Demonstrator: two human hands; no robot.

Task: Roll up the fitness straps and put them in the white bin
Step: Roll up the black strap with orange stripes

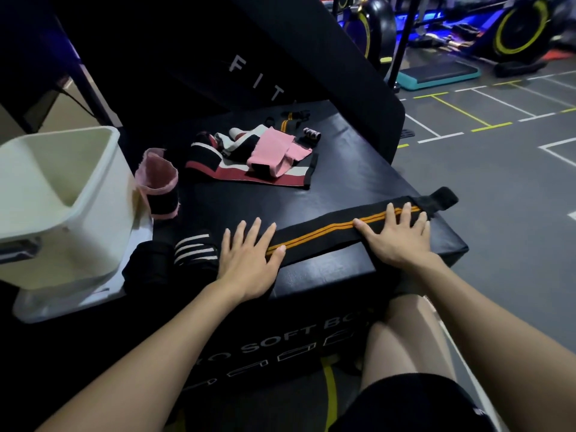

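A large black padded box point(358, 169) with white lettering on its front face fills the middle of the view and serves as the work surface. At its left edge stands a white plastic bin point(65, 210), open-topped and tilted slightly, resting on a flat white lid or tray point(62, 302). Along the box's near edge a long black elastic strap with two orange stripes point(330, 232) lies flat and unrolled, its dark fastening tab point(439, 199) reaching the right corner. Further back sits a loose heap of pink, white, maroon and black straps point(255, 157), with a pink and black band point(159, 185) standing curled just beside the bin. Near the front left, a black roll with white stripes point(194, 251) lies next to a plain black roll point(146, 266). The left hand point(249, 260) presses flat, fingers spread, on the strap's left end; the right hand point(399, 236), well apart from it, presses flat on the strap nearer its tab end.
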